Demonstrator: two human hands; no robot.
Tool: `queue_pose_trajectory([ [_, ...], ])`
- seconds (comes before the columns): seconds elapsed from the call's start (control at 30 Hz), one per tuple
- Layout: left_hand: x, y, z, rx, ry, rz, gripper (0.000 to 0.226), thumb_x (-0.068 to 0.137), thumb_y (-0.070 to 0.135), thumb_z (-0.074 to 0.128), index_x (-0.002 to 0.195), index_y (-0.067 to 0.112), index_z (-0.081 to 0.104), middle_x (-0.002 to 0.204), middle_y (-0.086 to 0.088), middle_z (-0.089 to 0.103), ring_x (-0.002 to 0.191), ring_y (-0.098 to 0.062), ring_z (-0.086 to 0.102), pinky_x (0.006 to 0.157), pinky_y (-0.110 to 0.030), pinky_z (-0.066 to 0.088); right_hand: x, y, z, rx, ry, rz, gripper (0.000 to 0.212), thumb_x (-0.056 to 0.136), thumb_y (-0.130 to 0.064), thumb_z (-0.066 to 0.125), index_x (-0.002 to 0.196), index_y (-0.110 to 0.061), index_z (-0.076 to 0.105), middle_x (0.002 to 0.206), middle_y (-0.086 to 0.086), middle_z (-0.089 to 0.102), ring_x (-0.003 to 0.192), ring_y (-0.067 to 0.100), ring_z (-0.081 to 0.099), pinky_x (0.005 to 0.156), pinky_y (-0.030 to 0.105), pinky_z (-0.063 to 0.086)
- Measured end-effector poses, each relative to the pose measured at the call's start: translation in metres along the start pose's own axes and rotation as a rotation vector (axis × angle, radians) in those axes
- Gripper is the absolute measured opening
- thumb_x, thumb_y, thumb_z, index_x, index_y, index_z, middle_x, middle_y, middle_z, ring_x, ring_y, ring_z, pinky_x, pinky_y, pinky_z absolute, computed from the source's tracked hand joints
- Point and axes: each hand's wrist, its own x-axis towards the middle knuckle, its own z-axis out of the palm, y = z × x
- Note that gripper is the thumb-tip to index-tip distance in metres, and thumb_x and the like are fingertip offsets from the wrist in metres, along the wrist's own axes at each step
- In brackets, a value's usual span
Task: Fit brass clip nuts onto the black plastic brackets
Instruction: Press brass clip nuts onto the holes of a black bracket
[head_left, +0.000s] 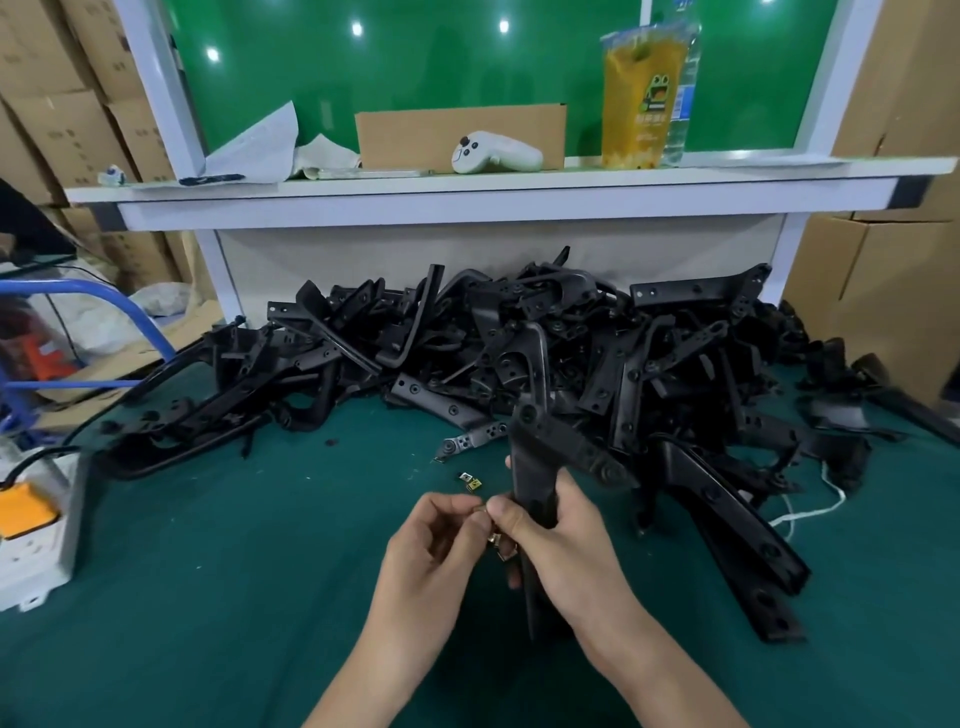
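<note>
My right hand grips a black plastic bracket held upright over the green table mat. My left hand pinches a small brass clip nut against the bracket's edge, touching my right thumb. More brass clip nuts show between my two hands on the bracket's lower part. Two loose brass clip nuts lie on the mat just beyond my hands. A big heap of black brackets fills the back of the table.
A few long black brackets lie to the right of my hands. A white power strip with an orange plug sits at the left edge. On the white shelf stand a drink pouch, a white controller and a cardboard piece.
</note>
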Motion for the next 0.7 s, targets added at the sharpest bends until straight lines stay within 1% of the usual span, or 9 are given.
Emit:
queue_pose_trajectory([
  [0.13,0.001,0.0,-0.002,0.064,-0.018,0.017,0.003,0.097,0.016,0.065,0.097,0.015,0.068,0.085,-0.002,0.073,0.07,-0.004,0.062,0.063,-0.014,0.046,0.001,0.001,-0.001,-0.092,0.031,-0.007,0.016,0.09,-0.03,0.073,0.102,-0.028,0.062,0.079,-0.008,0.071,0.065,0.009,0.066,0.051,0.022,0.05],
  [0.3,0.0,0.0,-0.003,0.101,0.007,0.047,0.004,0.096,0.012,0.065,0.095,0.015,0.068,0.082,0.001,0.072,0.069,-0.005,0.061,0.064,-0.015,0.045,0.002,0.003,0.0,-0.142,0.013,-0.011,0.014,0.092,-0.027,0.071,0.104,-0.026,0.063,0.08,-0.012,0.07,0.067,0.009,0.067,0.052,0.021,0.05],
  [0.37,0.0,0.0,-0.004,0.109,0.024,0.055,0.006,0.096,0.012,0.065,0.094,0.016,0.068,0.08,0.003,0.071,0.067,-0.004,0.06,0.063,-0.016,0.046,0.001,0.005,0.0,-0.166,0.009,-0.032,0.008,0.092,-0.028,0.07,0.096,-0.033,0.065,0.081,-0.011,0.071,0.07,0.009,0.067,0.054,0.02,0.05],
  [0.43,0.0,0.0,-0.005,0.113,0.034,0.06,0.007,0.096,0.012,0.065,0.094,0.017,0.068,0.078,0.005,0.07,0.067,-0.004,0.06,0.063,-0.017,0.047,0.001,0.005,0.0,-0.226,0.014,-0.083,0.012,0.093,-0.029,0.068,0.094,-0.04,0.063,0.088,-0.011,0.071,0.076,0.008,0.067,0.06,0.019,0.05],
  [0.5,0.0,0.0,-0.005,0.133,0.021,0.073,0.009,0.096,0.012,0.064,0.093,0.019,0.068,0.075,0.007,0.069,0.065,-0.004,0.059,0.063,-0.017,0.046,0.001,0.004,-0.002,-0.297,0.001,-0.146,0.023,0.095,-0.026,0.067,0.099,-0.047,0.058,0.092,-0.016,0.069,0.081,0.006,0.066,0.063,0.017,0.048],
  [0.57,0.0,0.001,-0.005,0.178,-0.016,0.086,0.011,0.097,0.013,0.064,0.093,0.022,0.068,0.072,0.012,0.067,0.061,-0.002,0.055,0.061,-0.015,0.044,0.001,0.003,-0.004,-0.347,-0.019,-0.179,0.036,0.095,-0.023,0.067,0.107,-0.054,0.053,0.092,-0.019,0.068,0.082,0.003,0.065,0.068,0.013,0.049],
  [0.6,-0.001,0.001,-0.007,0.209,-0.027,0.098,0.012,0.097,0.013,0.063,0.093,0.023,0.068,0.07,0.014,0.065,0.059,0.0,0.052,0.059,-0.012,0.042,0.001,0.003,-0.005,-0.373,-0.02,-0.184,0.039,0.095,-0.023,0.066,0.11,-0.055,0.052,0.092,-0.02,0.068,0.083,0.001,0.065,0.071,0.012,0.048],
  [0.67,0.001,0.002,-0.014,0.241,0.014,0.134,0.012,0.097,0.011,0.063,0.094,0.022,0.066,0.068,0.016,0.063,0.056,0.002,0.05,0.056,-0.009,0.04,0.004,0.002,-0.012,-0.399,0.052,-0.187,0.028,0.095,-0.026,0.067,0.111,-0.047,0.056,0.088,-0.017,0.07,0.078,0.0,0.066,0.067,0.016,0.051],
  [0.7,0.003,0.001,-0.019,0.219,0.07,0.14,0.012,0.097,0.01,0.062,0.095,0.021,0.066,0.069,0.015,0.063,0.057,0.002,0.051,0.056,-0.009,0.04,0.006,0.002,-0.019,-0.368,0.136,-0.167,0.017,0.094,-0.028,0.068,0.104,-0.039,0.062,0.082,-0.01,0.071,0.069,0.001,0.065,0.063,0.023,0.053],
])
